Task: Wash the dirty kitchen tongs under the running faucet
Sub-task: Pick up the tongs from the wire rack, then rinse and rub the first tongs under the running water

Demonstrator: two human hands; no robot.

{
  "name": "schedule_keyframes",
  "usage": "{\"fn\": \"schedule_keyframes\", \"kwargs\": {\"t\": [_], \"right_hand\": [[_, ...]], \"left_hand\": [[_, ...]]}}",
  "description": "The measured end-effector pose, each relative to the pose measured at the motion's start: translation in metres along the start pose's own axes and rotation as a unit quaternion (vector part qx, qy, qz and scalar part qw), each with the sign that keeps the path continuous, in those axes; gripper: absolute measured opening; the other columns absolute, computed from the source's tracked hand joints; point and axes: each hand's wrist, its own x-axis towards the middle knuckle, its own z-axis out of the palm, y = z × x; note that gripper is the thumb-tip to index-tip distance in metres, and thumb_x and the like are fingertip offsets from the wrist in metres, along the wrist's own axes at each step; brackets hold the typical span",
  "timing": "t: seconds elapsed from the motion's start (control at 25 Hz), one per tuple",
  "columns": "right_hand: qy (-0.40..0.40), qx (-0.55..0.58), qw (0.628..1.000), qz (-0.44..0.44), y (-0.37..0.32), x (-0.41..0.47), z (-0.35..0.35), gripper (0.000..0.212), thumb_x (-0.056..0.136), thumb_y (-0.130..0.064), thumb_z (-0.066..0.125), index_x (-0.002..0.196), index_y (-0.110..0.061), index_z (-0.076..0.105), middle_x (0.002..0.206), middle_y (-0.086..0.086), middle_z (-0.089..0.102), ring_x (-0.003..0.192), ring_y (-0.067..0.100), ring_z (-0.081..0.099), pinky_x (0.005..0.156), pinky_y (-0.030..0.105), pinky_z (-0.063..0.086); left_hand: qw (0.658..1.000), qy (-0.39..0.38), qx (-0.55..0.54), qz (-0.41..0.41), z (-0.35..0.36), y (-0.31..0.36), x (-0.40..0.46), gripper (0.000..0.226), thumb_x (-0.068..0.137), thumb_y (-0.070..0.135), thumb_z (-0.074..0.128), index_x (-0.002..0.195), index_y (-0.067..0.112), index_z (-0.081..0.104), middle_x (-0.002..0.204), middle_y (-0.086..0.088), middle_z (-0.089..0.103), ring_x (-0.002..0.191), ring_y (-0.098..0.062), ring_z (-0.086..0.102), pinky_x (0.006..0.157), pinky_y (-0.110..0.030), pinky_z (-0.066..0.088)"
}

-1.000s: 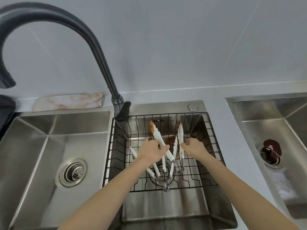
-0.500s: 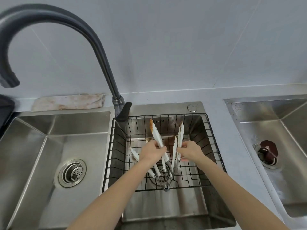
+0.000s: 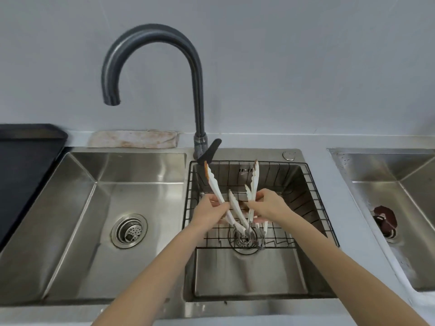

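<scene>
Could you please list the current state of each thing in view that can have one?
Faucet: no water seen, spout over the left basin.
Left tongs: held, tip stained orange.
Right tongs: held, tips up.
Left hand: shut on left tongs.
Right hand: shut on right tongs.
Wire basket: in middle basin.
Cloth: stained, lying flat.

Tongs [image 3: 215, 188] in each hand [image 3: 208, 211]

I see brushed, dully gleaming stainless-steel sink basins [image 3: 141, 175], a matt dark-grey metal gooseneck faucet [image 3: 199, 90], smooth white plastic tongs [image 3: 217, 191], and a black-coated wire basket [image 3: 313, 196].
</scene>
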Motion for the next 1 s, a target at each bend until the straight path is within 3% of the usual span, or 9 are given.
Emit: {"fn": "schedule_keyframes", "kwargs": {"t": [0.08, 0.16, 0.32, 0.44, 0.56, 0.76, 0.88, 1.0], "right_hand": [[-0.020, -0.003, 1.000, -0.012, -0.017, -0.009, 0.016, 0.041, 0.090, -0.014, 0.052, 0.129, -0.004, 0.042, 0.093, 0.005, 0.058, 0.064, 0.016, 0.062, 0.065, 0.026, 0.057], [-0.029, 0.000, 0.999, -0.029, -0.033, -0.016, 0.036, 0.043, 0.089, -0.013, 0.053, 0.130, -0.004, 0.041, 0.105, 0.008, 0.056, 0.066, 0.017, 0.063, 0.062, 0.022, 0.059], [-0.050, 0.018, 0.997, -0.057, -0.066, -0.023, 0.081, 0.039, 0.089, -0.011, 0.056, 0.125, 0.000, 0.045, 0.084, 0.000, 0.055, 0.076, 0.019, 0.065, 0.077, 0.032, 0.059], [-0.065, 0.058, 0.995, -0.053, -0.091, -0.023, 0.118, 0.043, 0.087, -0.011, 0.058, 0.126, -0.001, 0.043, 0.093, 0.003, 0.055, 0.087, 0.019, 0.059, 0.065, 0.024, 0.056], [-0.065, 0.096, 0.992, -0.043, -0.114, -0.020, 0.152, 0.045, 0.086, -0.011, 0.061, 0.125, 0.000, 0.043, 0.094, 0.006, 0.056, 0.092, 0.021, 0.059, 0.062, 0.020, 0.053], [-0.057, 0.125, 0.990, -0.031, -0.143, -0.016, 0.201, 0.043, 0.087, -0.009, 0.060, 0.125, 0.001, 0.043, 0.116, 0.019, 0.059, 0.109, 0.033, 0.063, 0.067, 0.023, 0.055], [-0.053, 0.141, 0.988, -0.028, -0.154, -0.011, 0.218, 0.043, 0.086, -0.008, 0.061, 0.125, 0.001, 0.044, 0.110, 0.016, 0.058, 0.097, 0.027, 0.063, 0.078, 0.030, 0.055], [-0.053, 0.135, 0.989, -0.027, -0.164, -0.011, 0.224, 0.042, 0.088, -0.011, 0.060, 0.126, 0.000, 0.045, 0.105, 0.012, 0.058, 0.089, 0.020, 0.060, 0.076, 0.028, 0.055]], "left_hand": [[1.000, 0.013, -0.018, 0.006, -0.022, -0.007, -0.008, 0.022, 0.087, 0.016, 0.056, 0.106, 0.010, 0.048, 0.098, -0.008, 0.058, 0.074, -0.012, 0.060, 0.059, -0.022, 0.051], [0.999, 0.034, -0.029, 0.010, -0.047, -0.015, -0.015, 0.016, 0.086, 0.014, 0.056, 0.100, 0.011, 0.048, 0.087, -0.005, 0.057, 0.064, -0.011, 0.056, 0.056, -0.021, 0.047], [0.996, 0.068, -0.052, -0.007, -0.103, -0.030, -0.023, 0.013, 0.085, 0.012, 0.054, 0.097, 0.010, 0.047, 0.081, -0.003, 0.056, 0.066, -0.014, 0.057, 0.065, -0.026, 0.052], [0.992, 0.075, -0.101, -0.015, -0.144, -0.035, -0.028, 0.009, 0.087, 0.006, 0.051, 0.092, 0.011, 0.046, 0.084, -0.007, 0.056, 0.064, -0.015, 0.060, 0.049, -0.020, 0.055], [0.991, 0.080, -0.109, -0.004, -0.185, -0.042, -0.029, 0.014, 0.088, 0.004, 0.051, 0.101, 0.008, 0.047, 0.082, -0.006, 0.057, 0.065, -0.015, 0.061, 0.043, -0.018, 0.054], [0.991, 0.073, -0.110, 0.007, -0.244, -0.052, -0.019, 0.025, 0.086, 0.017, 0.062, 0.107, 0.011, 0.050, 0.085, -0.004, 0.061, 0.073, -0.017, 0.064, 0.053, -0.025, 0.059], [0.991, 0.071, -0.116, 0.009, -0.266, -0.053, -0.014, 0.027, 0.086, 0.014, 0.062, 0.111, 0.009, 0.051, 0.094, -0.011, 0.062, 0.076, -0.023, 0.065, 0.051, -0.025, 0.059], [0.991, 0.080, -0.106, 0.007, -0.276, -0.054, -0.007, 0.037, 0.087, 0.012, 0.061, 0.121, 0.006, 0.050, 0.105, -0.017, 0.063, 0.081, -0.026, 0.066, 0.051, -0.024, 0.059]]}}
